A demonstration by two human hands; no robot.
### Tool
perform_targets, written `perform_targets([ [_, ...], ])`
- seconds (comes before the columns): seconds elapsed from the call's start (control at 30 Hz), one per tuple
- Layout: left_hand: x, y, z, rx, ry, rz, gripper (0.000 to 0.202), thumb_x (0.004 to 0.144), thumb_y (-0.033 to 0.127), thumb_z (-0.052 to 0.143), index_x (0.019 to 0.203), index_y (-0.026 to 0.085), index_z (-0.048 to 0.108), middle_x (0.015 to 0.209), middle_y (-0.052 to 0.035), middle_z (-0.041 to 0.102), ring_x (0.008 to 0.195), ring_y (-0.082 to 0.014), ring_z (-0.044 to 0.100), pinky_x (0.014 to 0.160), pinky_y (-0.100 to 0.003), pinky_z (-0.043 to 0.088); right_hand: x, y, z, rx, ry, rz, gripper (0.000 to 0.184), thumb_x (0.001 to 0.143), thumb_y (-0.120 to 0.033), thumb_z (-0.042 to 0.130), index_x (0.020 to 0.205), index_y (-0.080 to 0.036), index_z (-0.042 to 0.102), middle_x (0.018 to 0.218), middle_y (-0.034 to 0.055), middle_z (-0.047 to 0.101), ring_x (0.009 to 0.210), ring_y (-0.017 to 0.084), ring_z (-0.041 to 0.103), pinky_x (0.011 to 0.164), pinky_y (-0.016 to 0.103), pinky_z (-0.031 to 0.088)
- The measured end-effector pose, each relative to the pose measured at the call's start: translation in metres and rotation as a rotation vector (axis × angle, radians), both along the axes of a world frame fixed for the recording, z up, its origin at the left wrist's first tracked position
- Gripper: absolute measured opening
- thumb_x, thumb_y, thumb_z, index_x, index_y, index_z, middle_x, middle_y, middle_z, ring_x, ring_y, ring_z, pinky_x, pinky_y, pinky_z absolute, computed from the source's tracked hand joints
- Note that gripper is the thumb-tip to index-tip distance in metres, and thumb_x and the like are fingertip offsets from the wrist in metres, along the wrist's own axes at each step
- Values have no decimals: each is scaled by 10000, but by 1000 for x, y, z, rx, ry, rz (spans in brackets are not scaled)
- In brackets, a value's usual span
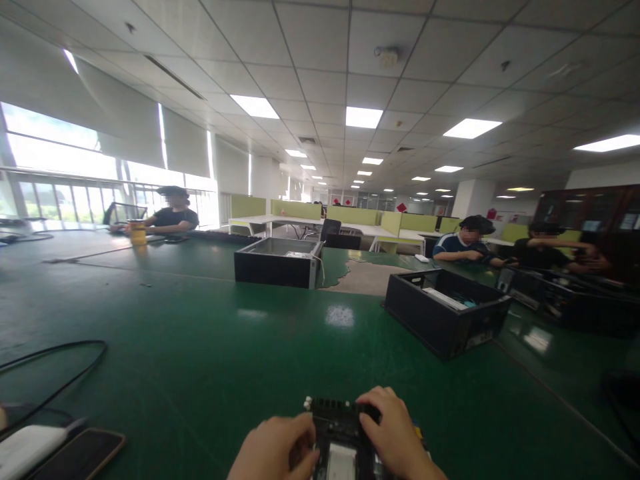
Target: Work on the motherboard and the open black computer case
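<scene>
A dark circuit board (336, 417) with black slots lies on the green table (200, 347) at the bottom centre of the head view. My left hand (275, 447) rests curled on the board's left side, fingers bent onto it. My right hand (390, 430) is curled over the board's right side, fingertips pressing near the black slots. The lower part of the board is cut off by the frame edge.
Two open black computer cases (277, 263) (445, 310) stand further back on the table. A phone (83, 453), a white box (27, 450) and a black cable (60, 373) lie at the left. Three seated people work at the far sides, one near a yellow cup (137, 232).
</scene>
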State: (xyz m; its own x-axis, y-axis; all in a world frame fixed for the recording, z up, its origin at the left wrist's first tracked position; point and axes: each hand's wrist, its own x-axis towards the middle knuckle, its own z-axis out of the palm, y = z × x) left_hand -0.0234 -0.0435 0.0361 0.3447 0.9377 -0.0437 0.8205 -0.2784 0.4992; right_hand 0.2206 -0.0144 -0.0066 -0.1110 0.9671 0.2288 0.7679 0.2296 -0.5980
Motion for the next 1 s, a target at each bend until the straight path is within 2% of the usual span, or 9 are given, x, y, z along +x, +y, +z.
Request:
perform_targets([
  [0.1,15,29,10,194,-24,39,231,734,298,548,945,267,639,982,-9,679,939,-194,596,812,-292,432,-2,-1,0,21,-10,-73,259,709,-182,507,880,-265,683,928,5,667,953,200,551,859,307,359],
  [0.2,23,55,-1,212,23,30,455,703,262,559,1155,228,609,1161,-60,634,1087,-237,551,922,-337,414,-3,-1,0,20,-10,-104,233,681,-157,491,822,-251,651,888,3,655,922,196,545,828,300,356],
  [0.23,24,61,-6,202,45,19,461,706,255,552,1162,228,612,1164,-65,636,1094,-245,549,927,-347,414,-3,-1,0,21,-9,-106,231,677,-152,485,816,-248,642,882,3,652,918,194,544,824,299,354],
  [0.3,25,67,-13,181,81,-13,363,728,247,524,1066,247,657,1082,-54,669,1043,-240,574,891,-344,426,-3,0,0,18,-2,-100,223,676,-146,475,805,-241,630,871,2,648,909,190,542,817,296,351],
  [0.37,24,68,-16,164,102,-37,250,746,248,508,927,258,681,981,-39,692,976,-228,596,846,-332,435,-2,0,0,12,6,-88,207,680,-146,470,787,-237,621,854,0,644,891,186,542,807,294,349],
  [0.43,23,66,-15,155,108,-33,210,746,252,512,873,261,679,956,-30,701,950,-225,605,817,-326,437,-2,0,0,9,14,-74,189,679,-148,469,768,-234,612,832,-3,639,870,182,541,791,291,348],
  [0.6,20,64,-9,138,90,-11,206,737,237,513,849,271,682,933,-15,715,935,-221,618,790,-318,439,-2,0,1,9,26,-56,146,680,-162,470,729,-228,591,803,-5,628,847,177,539,771,280,348],
  [0.83,19,65,-4,125,59,-64,214,763,248,495,868,258,681,951,-21,715,933,-211,623,796,-298,445,0,1,-1,19,59,-49,177,703,-175,442,756,-232,600,816,-4,642,855,176,544,773,275,355],
  [1.0,19,64,-3,108,65,-54,217,738,237,511,854,259,693,950,-22,717,930,-216,626,796,-299,451,0,1,-2,28,56,-37,180,686,-167,449,740,-230,608,795,-3,647,839,179,548,770,281,357],
])
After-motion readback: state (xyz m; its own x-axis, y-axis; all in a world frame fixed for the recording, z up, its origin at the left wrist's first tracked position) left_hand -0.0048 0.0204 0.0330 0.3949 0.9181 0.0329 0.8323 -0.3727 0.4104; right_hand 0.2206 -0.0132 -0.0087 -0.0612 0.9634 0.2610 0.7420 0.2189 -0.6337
